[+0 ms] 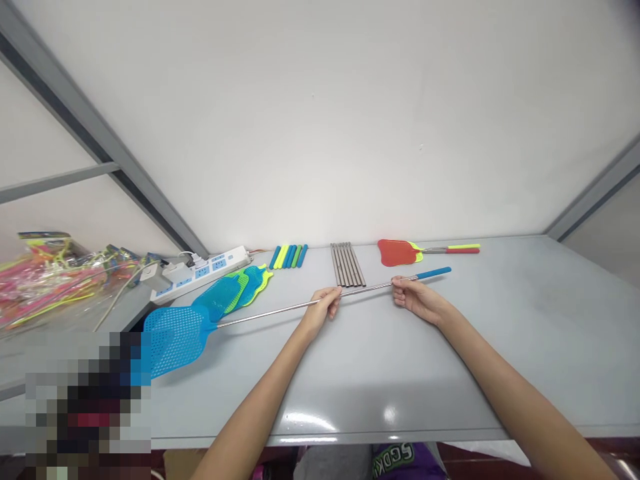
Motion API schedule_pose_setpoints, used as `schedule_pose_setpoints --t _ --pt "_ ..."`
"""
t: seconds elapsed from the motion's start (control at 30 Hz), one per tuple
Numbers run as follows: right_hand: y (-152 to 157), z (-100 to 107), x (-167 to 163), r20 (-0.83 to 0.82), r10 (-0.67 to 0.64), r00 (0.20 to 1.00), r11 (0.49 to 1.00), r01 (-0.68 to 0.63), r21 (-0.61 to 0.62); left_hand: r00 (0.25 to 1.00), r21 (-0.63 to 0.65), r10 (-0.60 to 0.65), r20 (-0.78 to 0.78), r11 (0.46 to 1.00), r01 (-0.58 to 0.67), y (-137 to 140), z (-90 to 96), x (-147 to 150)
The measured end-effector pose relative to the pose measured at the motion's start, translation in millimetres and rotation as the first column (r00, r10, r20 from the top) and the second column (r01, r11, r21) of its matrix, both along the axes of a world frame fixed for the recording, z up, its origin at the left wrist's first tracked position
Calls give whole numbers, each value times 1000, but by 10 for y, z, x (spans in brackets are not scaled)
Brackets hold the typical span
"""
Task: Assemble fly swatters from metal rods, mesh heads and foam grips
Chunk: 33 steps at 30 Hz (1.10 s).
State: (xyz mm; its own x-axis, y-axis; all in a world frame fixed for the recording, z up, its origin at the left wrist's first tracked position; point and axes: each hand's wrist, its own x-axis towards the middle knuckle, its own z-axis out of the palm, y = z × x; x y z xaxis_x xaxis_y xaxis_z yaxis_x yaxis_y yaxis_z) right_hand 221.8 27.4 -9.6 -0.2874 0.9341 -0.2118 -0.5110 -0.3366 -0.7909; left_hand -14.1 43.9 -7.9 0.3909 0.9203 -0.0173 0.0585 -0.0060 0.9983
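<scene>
A blue fly swatter (pixel 180 337) with a long, extended metal rod is held above the table, slanting up to the right. My left hand (pixel 323 310) pinches the rod near its middle. Just below the blue handle grip (pixel 434 273), my right hand (pixel 417 297) is closed on the rod's upper end. Behind my left hand lies a row of several metal rods (pixel 349 265). To their left sit several blue, yellow and green handle grips (pixel 289 256). Loose swatter heads (pixel 227 293) in blue, green and yellow overlap behind the held swatter's head.
Two swatters, one red (pixel 399 253) and one yellow, lie stacked at the back right. A white power strip (pixel 200 275) with plugs and cables stands at the left. Plastic-bagged colourful items (pixel 55 280) are on the far left. A white wall (pixel 320 120) closes the back.
</scene>
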Motion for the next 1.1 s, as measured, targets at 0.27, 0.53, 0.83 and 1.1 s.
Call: schedule_pose_setpoints --t 0.27,0.53,0.83,1.1 --pt "5 5 -3 13 -14 1000 1000 14 -5 1000 -1 2 9 1000 -2 4 -3 -4" --pt "12 15 -11 11 -17 1000 1000 17 -16 1000 -3 -2 -23 1000 2 -4 29 -7" --pt "17 35 -20 3 -55 998 998 55 -8 999 -3 6 -38 1000 -7 4 34 2" --pt "22 55 -28 28 -68 997 998 68 4 999 -28 8 -41 1000 -10 17 30 6"
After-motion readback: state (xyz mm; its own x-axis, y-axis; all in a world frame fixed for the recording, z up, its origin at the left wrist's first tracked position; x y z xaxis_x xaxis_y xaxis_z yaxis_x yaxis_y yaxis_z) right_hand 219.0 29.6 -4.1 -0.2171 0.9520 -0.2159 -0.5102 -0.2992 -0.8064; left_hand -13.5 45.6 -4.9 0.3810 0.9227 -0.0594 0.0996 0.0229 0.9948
